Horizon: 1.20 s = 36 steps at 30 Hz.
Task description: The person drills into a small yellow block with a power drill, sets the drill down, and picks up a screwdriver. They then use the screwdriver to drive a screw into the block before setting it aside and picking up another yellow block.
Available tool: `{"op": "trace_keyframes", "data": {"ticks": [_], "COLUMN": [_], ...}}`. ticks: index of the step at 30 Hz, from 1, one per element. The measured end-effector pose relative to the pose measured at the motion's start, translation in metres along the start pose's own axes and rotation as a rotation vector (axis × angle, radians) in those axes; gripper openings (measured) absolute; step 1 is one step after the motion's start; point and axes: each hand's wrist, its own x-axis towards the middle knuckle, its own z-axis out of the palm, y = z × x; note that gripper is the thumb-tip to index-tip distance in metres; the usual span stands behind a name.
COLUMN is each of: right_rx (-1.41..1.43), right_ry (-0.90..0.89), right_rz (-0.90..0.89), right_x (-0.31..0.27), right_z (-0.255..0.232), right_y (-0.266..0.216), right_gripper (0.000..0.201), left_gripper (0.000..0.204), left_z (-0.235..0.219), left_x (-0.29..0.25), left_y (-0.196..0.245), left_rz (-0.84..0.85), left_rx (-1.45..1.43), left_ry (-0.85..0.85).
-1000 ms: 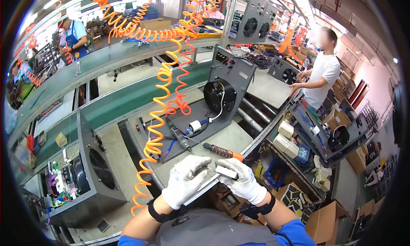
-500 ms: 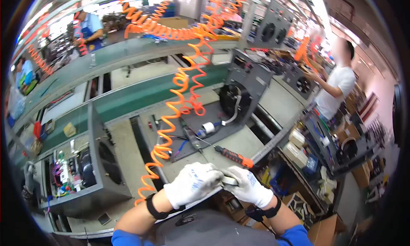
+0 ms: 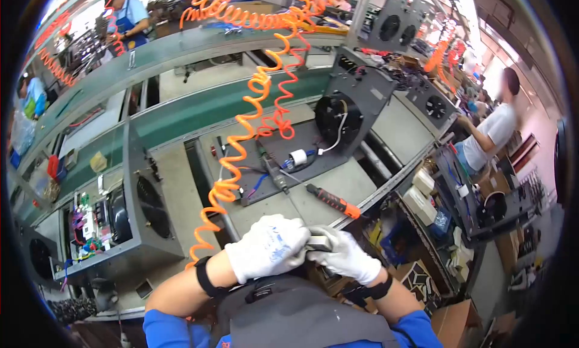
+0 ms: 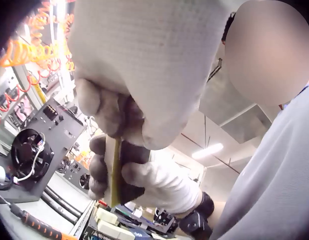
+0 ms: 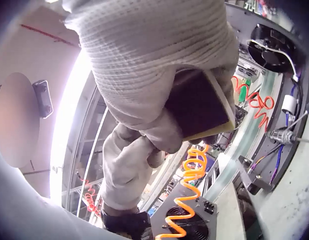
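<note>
Both hands wear white gloves and meet close to the body. My right hand [image 3: 345, 255] grips a small flat block, dark on its face with a pale yellowish edge; the block [image 5: 200, 106] shows plainly in the right wrist view, held between thumb and fingers. My left hand [image 3: 268, 246] has its fingers curled against one end of the block [image 4: 114, 170], which stands on edge in the left wrist view. Just beyond the hands, an orange-and-black screwdriver [image 3: 333, 201] and a grey power driver [image 3: 274, 174] lie by a grey panel with a black fan [image 3: 339, 120].
Orange coiled hose [image 3: 246, 120] hangs in front of the panel. At left stands a grey cabinet [image 3: 129, 197] with a fan and wiring. Small boxes [image 3: 418, 204] fill a shelf at right, near another fan panel [image 3: 476, 197]. A person in white [image 3: 491, 130] stands beyond.
The left hand has come across to the right hand and now pinches at the block. The head view has shifted, and the person in white has turned and appears further right.
</note>
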Motion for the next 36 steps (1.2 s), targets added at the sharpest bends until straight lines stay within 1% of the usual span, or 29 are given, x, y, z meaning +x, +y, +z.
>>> {"op": "trace_keyframes", "data": {"ticks": [1, 2, 4, 5, 6, 8, 9, 10, 11, 12, 13, 14, 15, 16, 17, 18, 20, 21, 22, 24, 25, 26, 28, 29, 30, 32, 33, 34, 36], "right_rx": [0.336, 0.544, 0.606, 0.549, 0.561, 0.229, 0.123, 0.127, 0.317, 0.501, 0.69, 0.802, 0.895, 0.991, 1.083, 1.196, 1.426, 1.419, 1.417, 1.526, 1.447, 1.453, 1.576, 1.456, 1.477, 1.355, 1.399, 1.447, 1.37], "right_ry": [-0.027, -0.083, -0.057, -0.044, -0.04, -0.085, -0.096, -0.094, 0.035, 0.163, 0.351, 0.359, 0.362, 0.359, 0.323, 0.283, 0.231, 0.18, 0.183, 0.08, 0.332, 0.342, 0.125, 0.184, 0.134, 0.257, 0.28, 0.346, 0.468], "right_rz": [0.068, 0.154, 0.106, 0.06, 0.066, 0.125, 0.024, 0.023, 0.037, 0.051, 0.01, -0.081, -0.093, -0.099, -0.055, -0.054, -0.003, -0.039, -0.034, -0.07, 0.072, 0.079, 0.01, 0.116, 0.11, 0.173, 0.188, 0.248, 0.227], "right_x": [0.0, -0.001, 0.001, 0.0, -0.003, -0.006, -0.006, -0.009, -0.013, -0.017, -0.021, -0.021, -0.022, -0.023, -0.021, -0.017, -0.011, -0.01, -0.008, -0.01, -0.011, -0.01, -0.007, -0.009, -0.01, -0.012, -0.013, -0.018, -0.029], "right_z": [0.007, 0.008, 0.015, 0.016, 0.014, 0.003, -0.002, -0.005, -0.01, -0.016, -0.026, -0.038, -0.041, -0.04, -0.039, -0.036, -0.029, -0.029, -0.03, -0.028, -0.021, -0.022, -0.022, -0.022, -0.022, -0.016, -0.014, -0.012, -0.011], "right_y": [0.001, 0.01, 0.023, 0.022, 0.016, 0.003, 0.005, 0.008, 0.01, 0.013, 0.021, 0.029, 0.03, 0.026, 0.026, 0.032, 0.036, 0.041, 0.047, 0.056, 0.033, 0.035, 0.043, 0.038, 0.046, 0.051, 0.051, 0.059, 0.068], "right_gripper": [0.044, 0.042, 0.04, 0.038, 0.038, 0.039, 0.039, 0.039, 0.036, 0.033, 0.033, 0.034, 0.034, 0.034, 0.034, 0.033, 0.035, 0.039, 0.039, 0.043, 0.049, 0.049, 0.054, 0.057, 0.055, 0.052, 0.05, 0.048, 0.046], "left_gripper": [0.019, 0.018, 0.016, 0.016, 0.014, 0.012, 0.012, 0.011, 0.012, 0.013, 0.013, 0.013, 0.013, 0.013, 0.013, 0.013, 0.015, 0.015, 0.015, 0.017, 0.017, 0.017, 0.015, 0.016, 0.018, 0.016, 0.015, 0.02, 0.021], "left_z": [0.002, 0.0, 0.001, 0.001, 0.002, 0.003, 0.004, 0.005, 0.002, 0.001, -0.005, -0.01, -0.014, -0.019, -0.021, -0.013, 0.004, 0.007, 0.008, 0.011, 0.011, 0.011, 0.019, 0.034, 0.058, 0.112, 0.118, 0.122, 0.14], "left_x": [-0.001, -0.001, -0.002, 0.0, 0.0, -0.001, -0.003, -0.003, -0.008, -0.019, -0.03, -0.033, -0.025, -0.019, -0.014, -0.013, -0.009, -0.008, -0.004, 0.001, 0.004, 0.009, 0.02, 0.028, 0.036, 0.062, 0.075, 0.086, 0.089], "left_y": [-0.002, -0.002, -0.005, -0.005, -0.004, -0.004, -0.004, -0.005, -0.014, -0.031, -0.035, -0.034, -0.028, -0.019, -0.015, -0.019, -0.028, -0.029, -0.029, -0.026, -0.024, -0.02, -0.026, -0.04, -0.06, -0.094, -0.09, -0.088, -0.087], "left_rz": [-0.018, -0.015, -0.015, -0.01, -0.019, -0.038, -0.043, -0.04, -0.106, -0.168, -0.333, -0.485, -0.461, -0.533, -0.607, -0.601, -0.202, -0.241, -0.242, -0.239, -0.291, -0.375, -0.423, -0.329, -0.239, -0.38, -0.409, -0.431, -0.458], "left_rx": [-0.005, -0.008, -0.021, -0.024, -0.039, -0.051, -0.05, -0.047, -0.009, -0.119, -0.179, -0.24, -0.248, -0.281, -0.303, -0.301, -0.093, -0.07, -0.076, -0.054, -0.086, -0.16, -0.055, 0.073, 0.2, 0.288, 0.417, 0.544, 0.599], "left_ry": [0.016, 0.032, 0.016, 0.005, -0.012, -0.033, -0.059, -0.082, -0.02, 0.035, -0.011, -0.062, -0.069, -0.197, -0.315, -0.307, 0.053, 0.0, 0.0, 0.062, 0.077, 0.095, 0.064, 0.117, 0.163, -0.059, -0.228, -0.4, -0.513]}}
